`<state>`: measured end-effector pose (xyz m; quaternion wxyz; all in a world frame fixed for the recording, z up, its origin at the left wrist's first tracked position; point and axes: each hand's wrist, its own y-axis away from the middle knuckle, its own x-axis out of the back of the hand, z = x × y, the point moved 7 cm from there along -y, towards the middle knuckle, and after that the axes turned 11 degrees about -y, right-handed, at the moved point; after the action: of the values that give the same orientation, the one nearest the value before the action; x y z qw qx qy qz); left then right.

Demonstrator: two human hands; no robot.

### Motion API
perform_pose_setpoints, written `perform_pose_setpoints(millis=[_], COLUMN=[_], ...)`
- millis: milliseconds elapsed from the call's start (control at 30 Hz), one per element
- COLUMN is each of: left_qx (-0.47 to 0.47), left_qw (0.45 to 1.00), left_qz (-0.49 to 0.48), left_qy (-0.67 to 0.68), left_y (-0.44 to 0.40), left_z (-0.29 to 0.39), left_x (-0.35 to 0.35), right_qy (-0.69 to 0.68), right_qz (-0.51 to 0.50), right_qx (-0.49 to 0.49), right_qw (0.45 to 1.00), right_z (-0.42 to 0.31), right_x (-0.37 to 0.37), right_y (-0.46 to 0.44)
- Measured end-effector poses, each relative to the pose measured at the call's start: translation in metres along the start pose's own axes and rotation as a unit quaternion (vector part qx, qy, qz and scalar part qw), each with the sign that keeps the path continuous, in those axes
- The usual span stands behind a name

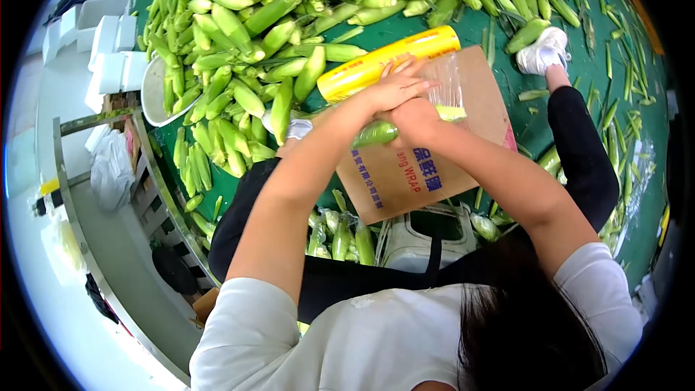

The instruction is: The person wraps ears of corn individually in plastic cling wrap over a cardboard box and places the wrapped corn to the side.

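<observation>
My left hand [391, 92] crosses over my right hand [413, 111], its fingers stretched out flat. Beneath them lies a green ear of corn [376, 133], which my right hand presses and grips; most of that hand's fingers are hidden. The ear's pale end [451, 113] shows to the right, by clear plastic wrap [447, 80]. The wrap runs toward a yellow roll of wrap [391, 61] just beyond my hands. Under the ear is a printed cardboard box [391, 185], tilted across my view.
A large heap of husked-leaf corn [239, 29] covers the green floor [485, 25] ahead and left. Wrapped corn [342, 239] and a white plastic stool [427, 242] are near my legs. A white basin [156, 94] and a metal-framed rack [163, 195] stand left. Loose husks [615, 116] lie right.
</observation>
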<state>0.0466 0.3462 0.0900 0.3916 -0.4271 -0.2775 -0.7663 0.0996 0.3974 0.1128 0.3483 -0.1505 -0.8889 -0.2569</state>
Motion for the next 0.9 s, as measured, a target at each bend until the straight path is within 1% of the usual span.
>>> perform_pose_setpoints(millis=[67, 100, 133, 167, 200, 233, 267, 333, 367, 400, 433, 467, 500, 533, 600, 633, 667, 733, 767, 800, 833, 867, 900], left_qx=[0.039, 0.002, -0.024, -0.049, -0.074, -0.085, -0.077, -0.049, -0.033, -0.022, -0.011, -0.001, -0.019, -0.038, 0.081, 0.139, 0.089, 0.007, 0.050, 0.090, 0.164, 0.332, 0.338], left_qw=[0.999, 0.991, 0.987, 0.981, 0.971, 0.970, 0.968, 0.969, 0.978, 0.983, 0.986, 0.987, 0.997, 0.998, 0.978, 0.973, 0.978, 0.973, 0.970, 0.961, 0.954, 0.936, 0.882], left_qz=[0.011, 0.024, 0.012, 0.005, 0.001, 0.009, 0.019, 0.037, 0.035, 0.000, -0.033, -0.062, -0.008, 0.044, 0.095, 0.137, 0.167, 0.232, 0.235, 0.256, 0.248, 0.116, 0.306], left_qy=[0.004, -0.131, -0.156, -0.188, -0.227, -0.229, -0.236, -0.239, -0.201, -0.182, -0.164, -0.150, -0.070, 0.013, 0.166, 0.124, 0.092, 0.011, -0.045, -0.062, -0.044, -0.025, -0.115], left_y=[0.003, 0.007, 0.014, 0.020, 0.022, 0.025, 0.025, 0.034, 0.040, 0.051, 0.061, 0.071, 0.096, 0.130, 0.172, 0.185, 0.182, 0.173, 0.166, 0.160, 0.165, 0.167, 0.191], left_z=[0.012, 0.026, 0.042, 0.055, 0.065, 0.069, 0.069, 0.075, 0.086, 0.097, 0.108, 0.117, 0.142, 0.173, 0.187, 0.196, 0.210, 0.210, 0.189, 0.148, 0.095, 0.027, -0.021], left_x=[-0.023, -0.032, -0.036, -0.034, -0.027, -0.026, -0.029, -0.040, -0.037, -0.057, -0.084, -0.098, -0.089, -0.081, -0.080, -0.048, -0.022, 0.030, 0.047, 0.054, 0.059, 0.062, 0.068], right_qy=[-0.071, -0.098, -0.109, -0.112, -0.188, -0.221, -0.215, -0.305, -0.370, -0.434, -0.530, -0.611, -0.748, -0.857, -0.864, -0.811, -0.775, -0.760, -0.750, -0.740, -0.694, -0.674, -0.627], right_qz=[-0.094, -0.163, -0.334, -0.490, -0.565, -0.594, -0.575, -0.627, -0.569, -0.504, -0.404, -0.291, -0.221, -0.143, -0.109, -0.061, -0.072, -0.072, -0.018, 0.038, 0.131, 0.213, 0.330], right_qx=[-0.001, 0.008, -0.009, -0.022, 0.015, 0.070, 0.117, 0.110, 0.066, 0.021, -0.021, -0.060, -0.107, -0.152, -0.226, -0.242, -0.226, -0.217, -0.211, -0.205, -0.212, -0.176, -0.214], right_qw=[0.993, 0.982, 0.936, 0.864, 0.803, 0.770, 0.781, 0.708, 0.732, 0.746, 0.746, 0.734, 0.617, 0.472, 0.436, 0.528, 0.586, 0.608, 0.627, 0.640, 0.675, 0.685, 0.672], right_z=[-0.002, 0.004, -0.009, -0.021, -0.027, -0.060, -0.082, -0.121, -0.121, -0.114, -0.090, -0.059, -0.048, -0.036, -0.007, 0.005, 0.001, -0.019, -0.027, -0.030, -0.010, -0.017, -0.009], right_x=[-0.005, -0.029, -0.051, -0.063, -0.110, -0.104, -0.115, -0.119, -0.101, -0.091, -0.088, -0.079, -0.059, -0.043, -0.043, -0.043, -0.034, -0.022, -0.006, 0.007, 0.008, 0.027, 0.027], right_y=[0.016, 0.015, 0.028, 0.047, 0.067, 0.099, 0.130, 0.193, 0.201, 0.211, 0.216, 0.217, 0.223, 0.231, 0.247, 0.254, 0.255, 0.271, 0.290, 0.322, 0.368, 0.408, 0.464])
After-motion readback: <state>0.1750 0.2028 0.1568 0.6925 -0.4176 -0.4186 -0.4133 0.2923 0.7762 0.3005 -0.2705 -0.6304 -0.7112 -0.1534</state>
